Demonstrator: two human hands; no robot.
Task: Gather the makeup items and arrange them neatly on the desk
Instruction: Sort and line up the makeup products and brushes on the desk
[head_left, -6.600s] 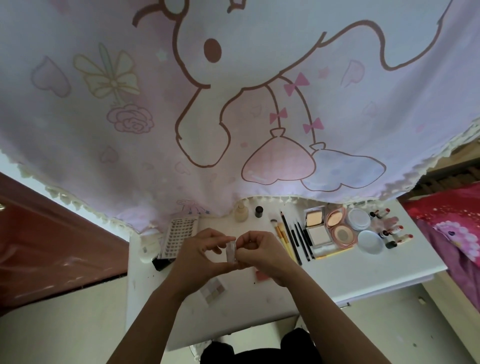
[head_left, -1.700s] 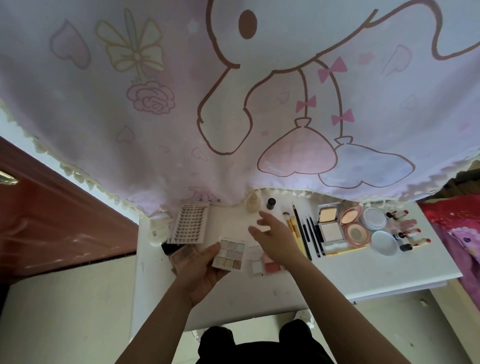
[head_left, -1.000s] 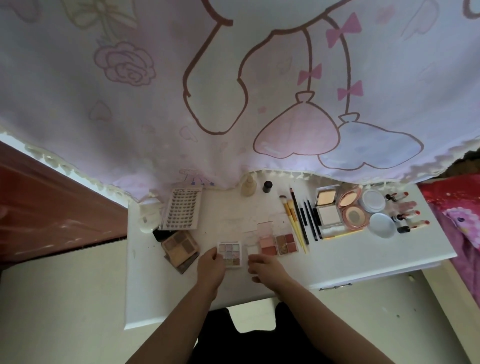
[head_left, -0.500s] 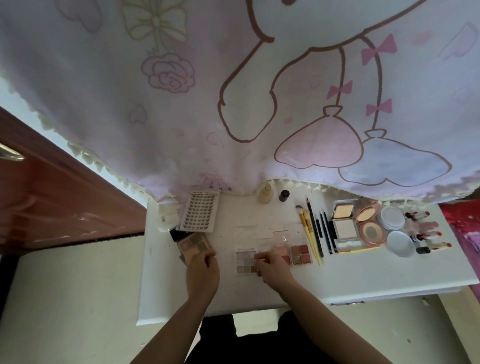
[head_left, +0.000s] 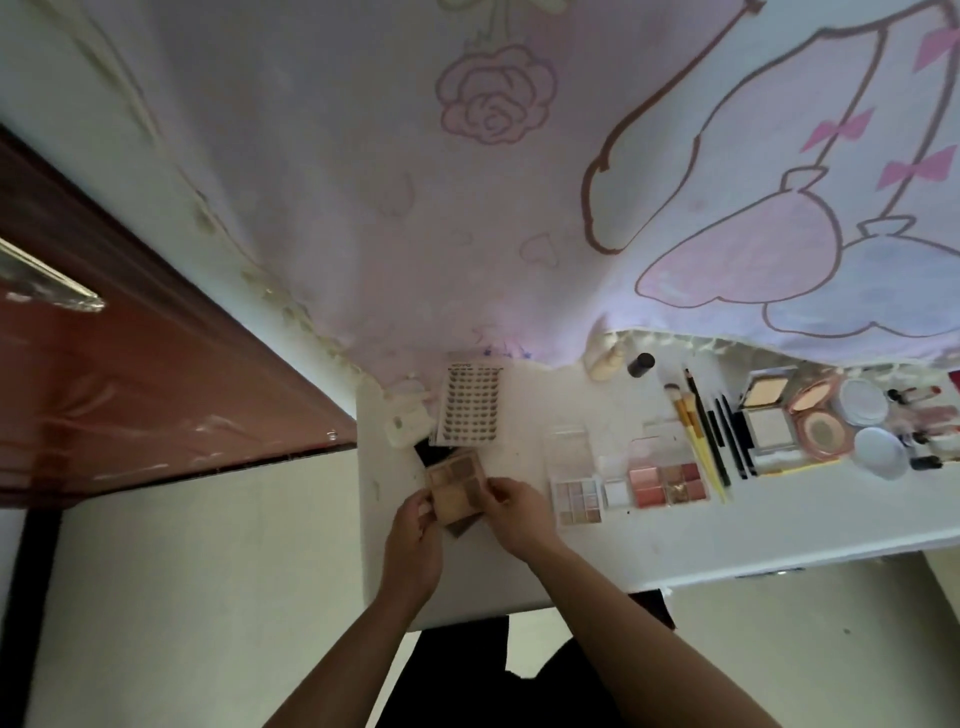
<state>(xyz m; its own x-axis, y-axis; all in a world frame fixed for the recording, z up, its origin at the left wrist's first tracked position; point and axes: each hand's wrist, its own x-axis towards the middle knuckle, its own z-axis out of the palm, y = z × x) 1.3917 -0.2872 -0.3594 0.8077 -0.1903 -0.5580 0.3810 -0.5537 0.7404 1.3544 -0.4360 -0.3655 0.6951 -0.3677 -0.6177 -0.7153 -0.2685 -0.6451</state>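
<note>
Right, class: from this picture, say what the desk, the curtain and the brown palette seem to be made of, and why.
Desk: likely painted wood or laminate; flat, smooth white, faintly marked.
Curtain: thin printed fabric; it sags, fringed hem.
Brown palette: probably plastic or card case, matte; pressed powder pans inside.

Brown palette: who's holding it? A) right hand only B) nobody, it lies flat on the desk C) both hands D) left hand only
C: the left hand and the right hand each grip one side of the brown palette.
</note>
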